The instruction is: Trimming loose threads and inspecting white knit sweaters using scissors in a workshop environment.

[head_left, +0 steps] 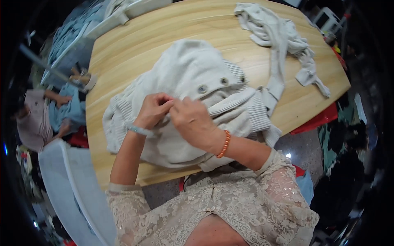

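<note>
A cream knitted cardigan [186, 61] lies bunched up on the wooden table in front of me. Dark round buttons [202, 88] show along its front, and its ribbed edges are at the sides. Over the middle of the cardigan, my left hand [155, 110] and my right hand [192, 123] meet with fingertips pinched close together. Both are closed on the knit, left of the buttons. The exact bit between the fingertips is hidden by the fingers.
Long cream knitted strips [279, 49] lie at the table's far right. A white bin with blue garments [76, 33] stands at the far left, and a pale plastic bin [61, 172] at the near left. Beyond the table's left edge, another person [35, 119] handles blue cloth.
</note>
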